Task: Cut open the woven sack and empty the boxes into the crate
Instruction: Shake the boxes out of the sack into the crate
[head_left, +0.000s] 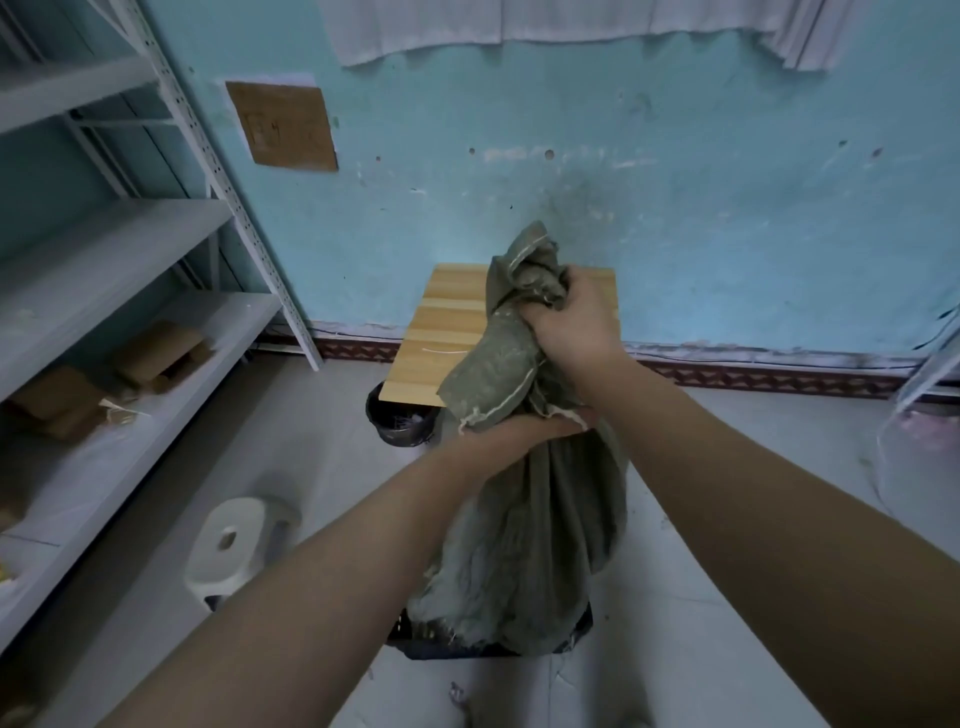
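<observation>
I see the woven sack (524, 545) hanging upright, its long axis running top to bottom, with the bunched end up and the wider end down in the dark crate (415, 642) on the floor. It is dull grey-green, wrinkled and frayed along its edges. My right hand (571, 322) has its grip clamped around the twisted top. My left hand (524, 428) grips the sack lower down, fingers closed on a fold. Behind it stands a wooden counter (441, 332).
</observation>
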